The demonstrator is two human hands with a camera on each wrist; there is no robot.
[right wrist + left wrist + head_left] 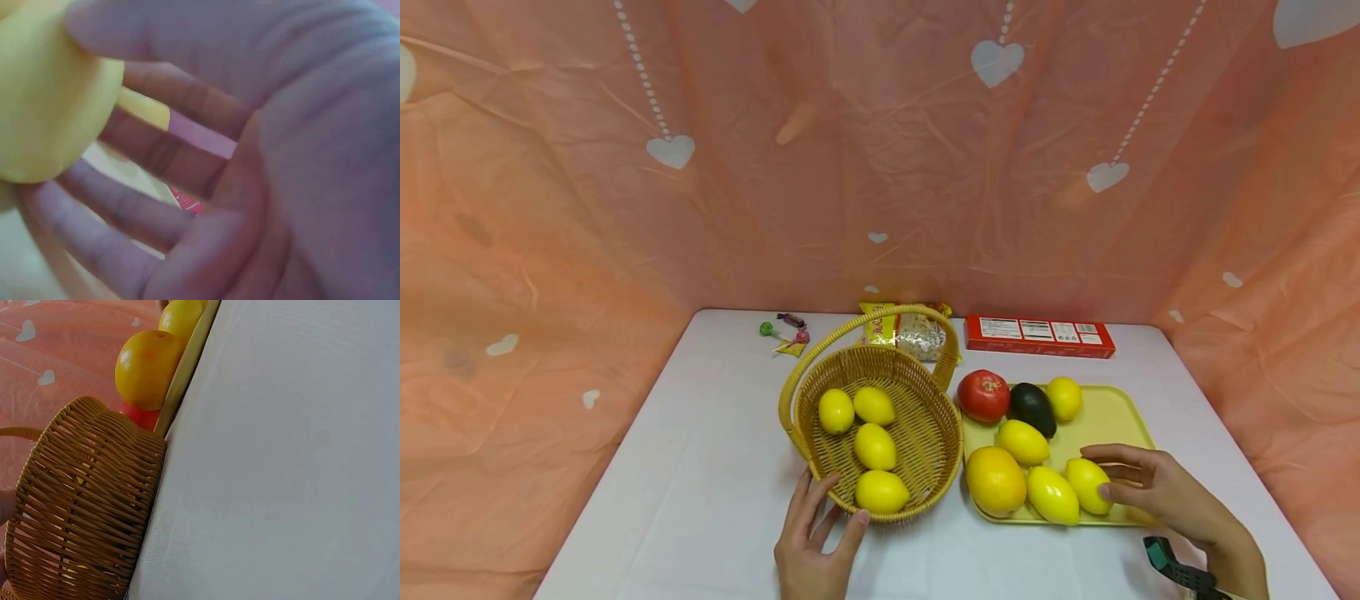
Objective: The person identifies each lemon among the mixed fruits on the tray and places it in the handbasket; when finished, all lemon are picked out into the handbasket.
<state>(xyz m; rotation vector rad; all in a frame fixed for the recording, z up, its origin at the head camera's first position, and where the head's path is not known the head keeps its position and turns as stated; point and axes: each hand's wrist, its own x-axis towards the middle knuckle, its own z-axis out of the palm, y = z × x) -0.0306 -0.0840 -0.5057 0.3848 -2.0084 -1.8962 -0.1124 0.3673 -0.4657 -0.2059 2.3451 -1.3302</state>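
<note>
White tabletop, left and lower centre: open room shown left of the basket. Wrapped candy and lollipops, upper left of centre: well apart from the work.

Left hand, lower centre: set at the near-left rim of a wicker basket, fingers and thumb apart; whether the rim is pinched cannot be told. Four lemons are contained at left and near side; bare floor is left at right. The arched handle is leaned toward the back.

Tray, right of centre: its left edge placed just beside the basket; contact uncertain. Carried there: red fruit, orange, avocado, further yellow fruits.

Right hand, lower right: thumb and fingers closed around a lemon at the tray's near side. Step judged in hand: a lemon being grasped for transfer. A lift clear of its neighbour, then passage over the basket's right rim, below the handle, would be called for.
</note>
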